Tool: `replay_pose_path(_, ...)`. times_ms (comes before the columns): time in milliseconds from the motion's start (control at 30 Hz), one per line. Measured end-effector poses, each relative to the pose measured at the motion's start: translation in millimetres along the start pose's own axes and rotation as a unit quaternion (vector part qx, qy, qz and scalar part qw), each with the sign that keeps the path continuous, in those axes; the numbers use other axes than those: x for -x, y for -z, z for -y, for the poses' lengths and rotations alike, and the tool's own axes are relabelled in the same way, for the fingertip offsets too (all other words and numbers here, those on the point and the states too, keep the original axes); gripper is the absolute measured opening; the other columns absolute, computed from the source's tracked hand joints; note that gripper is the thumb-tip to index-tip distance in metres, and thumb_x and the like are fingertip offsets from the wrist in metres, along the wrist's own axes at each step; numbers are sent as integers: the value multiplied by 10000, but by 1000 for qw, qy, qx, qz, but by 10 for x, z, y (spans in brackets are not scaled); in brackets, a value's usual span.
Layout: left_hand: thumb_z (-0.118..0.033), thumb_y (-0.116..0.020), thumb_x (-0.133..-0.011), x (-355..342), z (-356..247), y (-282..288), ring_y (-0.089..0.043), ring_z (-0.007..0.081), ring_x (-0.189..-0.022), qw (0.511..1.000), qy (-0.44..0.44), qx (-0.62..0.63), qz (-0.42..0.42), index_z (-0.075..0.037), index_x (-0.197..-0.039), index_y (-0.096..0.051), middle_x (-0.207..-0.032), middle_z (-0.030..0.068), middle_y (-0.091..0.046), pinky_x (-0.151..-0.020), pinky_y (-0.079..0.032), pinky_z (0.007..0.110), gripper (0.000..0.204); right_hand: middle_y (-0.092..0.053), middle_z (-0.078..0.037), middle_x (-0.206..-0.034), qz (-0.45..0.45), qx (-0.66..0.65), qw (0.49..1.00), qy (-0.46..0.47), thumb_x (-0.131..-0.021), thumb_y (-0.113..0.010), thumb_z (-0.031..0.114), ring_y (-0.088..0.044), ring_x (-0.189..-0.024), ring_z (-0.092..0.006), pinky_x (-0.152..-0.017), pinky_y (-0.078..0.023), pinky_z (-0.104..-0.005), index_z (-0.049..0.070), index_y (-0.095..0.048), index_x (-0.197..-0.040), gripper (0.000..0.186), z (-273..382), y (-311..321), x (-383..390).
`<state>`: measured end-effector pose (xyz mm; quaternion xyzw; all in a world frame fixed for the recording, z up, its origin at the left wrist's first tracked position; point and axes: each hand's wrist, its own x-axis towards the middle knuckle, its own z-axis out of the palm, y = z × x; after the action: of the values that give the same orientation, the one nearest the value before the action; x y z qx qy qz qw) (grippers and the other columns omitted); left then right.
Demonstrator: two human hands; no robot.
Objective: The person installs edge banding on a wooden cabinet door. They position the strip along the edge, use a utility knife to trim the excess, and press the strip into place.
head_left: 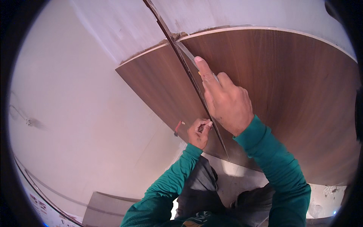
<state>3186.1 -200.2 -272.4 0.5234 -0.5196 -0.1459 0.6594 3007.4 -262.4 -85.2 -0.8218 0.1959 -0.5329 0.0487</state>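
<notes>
Our right hand [226, 101] pressed a thin blade [188, 54] into the seam of the brown wood panel [287, 87] — our left hand [199, 132] pinched the panel's bottom edge. A slip could scratch the wood.

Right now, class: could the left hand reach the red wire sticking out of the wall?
Probably yes. The left hand is closed by the panel seam, with the red wire just to its left and nothing between them.

The right hand [226, 101] presses a thin metal blade [188, 53] along the seam between two brown wood-grain laminate panels [287, 87], while the left hand [199, 133] pinches the seam lower down.
</notes>
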Motion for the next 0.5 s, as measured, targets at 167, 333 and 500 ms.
replay_pose_path(167,-48,-676,-959,-8,-61,8,-646,107,-859,1000,18,-23,4,28,-993,-665,-965,71,-677,-755,-552,250,84,-538,-117,-814,0,21,1000,-8,-887,-671,72,-608,-562,-277,-539,-578,-407,195,-368,-1556,745,-16,-8,9)
replay_pose_path(333,-47,-671,-961,-8,-22,-16,-646,111,-861,1000,5,-21,2,33,-987,-661,-982,75,-673,-745,-560,256,85,-540,-112,-816,19,39,999,6,-875,-672,57,-610,-545,-265,-528,-582,-402,199,-359,-1562,768,-98,2,113)
replay_pose_path(500,-44,-671,-960,-20,-38,-30,-638,113,-838,1000,4,-9,-5,38,-981,-655,-976,80,-669,-716,-552,264,85,-560,-147,-864,74,38,996,13,-801,-742,103,-653,-575,-302,-535,-592,-420,146,-330,-1569,873,-138,71,233)
